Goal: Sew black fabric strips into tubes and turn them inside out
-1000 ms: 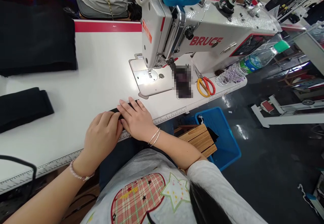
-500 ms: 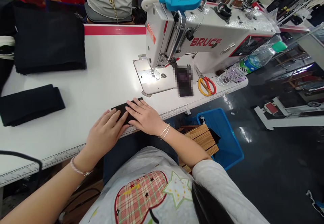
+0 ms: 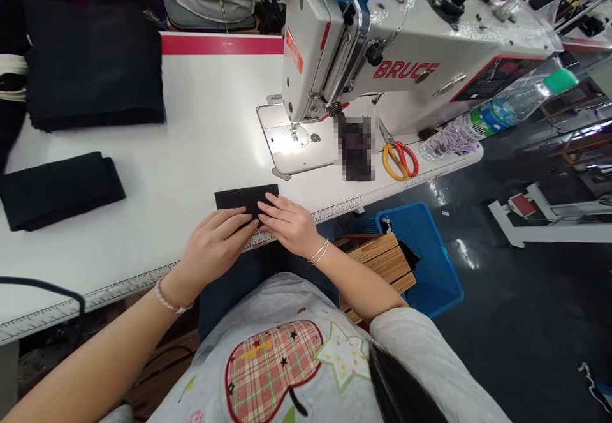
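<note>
A small black piece of fabric (image 3: 246, 198) lies flat at the front edge of the white sewing table (image 3: 201, 117). My left hand (image 3: 216, 241) rests on its lower left part, fingers stretched out and pointing right. On the lower right part lies my right hand (image 3: 289, 224), its fingers also extended and slightly apart. The fingertips of both hands nearly meet over the fabric's near edge, which they partly hide. Behind the fabric stands a sewing machine (image 3: 354, 59), its needle and presser foot above the metal plate (image 3: 282, 155).
Folded black cloth (image 3: 62, 190) and a larger black stack (image 3: 95, 66) lie at left. Scissors (image 3: 400, 160), a blurred dark object (image 3: 356, 148) and a plastic bottle (image 3: 497, 117) are at right. Below stand a blue basket (image 3: 433, 263) and a wooden slatted seat (image 3: 377, 260).
Both hands have drawn back toward the table's near edge, uncovering more of the black fabric. My left hand's fingers now point more to the right. The camera view has shifted slightly.
</note>
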Motion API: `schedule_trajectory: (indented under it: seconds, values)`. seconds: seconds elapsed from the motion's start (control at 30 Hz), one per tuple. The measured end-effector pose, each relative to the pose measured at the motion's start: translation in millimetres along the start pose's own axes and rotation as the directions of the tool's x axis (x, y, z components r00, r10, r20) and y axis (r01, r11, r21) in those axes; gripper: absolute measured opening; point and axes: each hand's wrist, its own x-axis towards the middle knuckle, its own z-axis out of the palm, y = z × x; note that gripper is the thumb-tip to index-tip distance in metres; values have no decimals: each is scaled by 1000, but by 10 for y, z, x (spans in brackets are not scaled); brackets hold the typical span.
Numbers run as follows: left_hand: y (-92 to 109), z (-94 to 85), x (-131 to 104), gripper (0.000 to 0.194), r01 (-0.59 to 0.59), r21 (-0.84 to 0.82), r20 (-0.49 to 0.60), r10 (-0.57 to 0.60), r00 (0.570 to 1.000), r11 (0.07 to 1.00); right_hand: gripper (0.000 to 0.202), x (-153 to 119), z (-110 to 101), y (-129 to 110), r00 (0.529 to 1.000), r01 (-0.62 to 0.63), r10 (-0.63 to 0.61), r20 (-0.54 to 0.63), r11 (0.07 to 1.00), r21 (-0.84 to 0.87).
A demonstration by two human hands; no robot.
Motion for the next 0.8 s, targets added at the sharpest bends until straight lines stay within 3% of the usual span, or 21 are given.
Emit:
schedule_trajectory:
  seconds: [0.1,0.2,0.37,0.6,0.8]
  values:
    - [2,-9,39,17,16,5,13,-16,1000,1000,21,-16,25,-1,1000,-21,21,-9,999,28]
    - [-19,-59,104,9,43,-31,107,-40,993,999,21,-24,17,-2,997,-67,64,41,996,58]
    - [-47,-112,210,18,90,-102,242,-63,968,991,23,4,-81,18,988,-90,72,135,987,131]
    - [33,-67,230,19,70,8,264,-70,962,998,25,-31,-73,32,986,-110,91,137,984,138]
    - [41,-92,308,19,104,-4,270,-100,958,995,21,47,-211,228,980,-125,80,180,959,253]
